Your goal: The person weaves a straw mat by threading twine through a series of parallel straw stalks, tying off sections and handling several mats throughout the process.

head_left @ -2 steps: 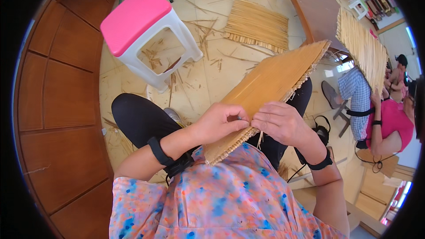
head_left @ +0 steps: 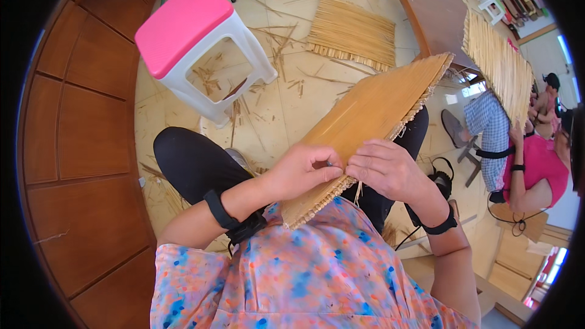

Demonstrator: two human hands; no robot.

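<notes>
A flat, stiff straw mat slants across my lap, its near long edge bound with a row of knotted stalk ends. My left hand lies over its lower part, thumb and forefinger pinched together at the bound edge. A small dark spot shows between those fingers; what they hold is too small to make out. Close beside it, my right hand is closed on the same edge, fingers on the upper face and fingertips almost touching the left ones. A loose strand hangs below the edge between the hands.
A white stool with a pink top stands ahead on the left. Another straw mat lies on the floor among straw scraps. Brown wooden panels line the left. At right, a person holds a straw mat by a wooden table.
</notes>
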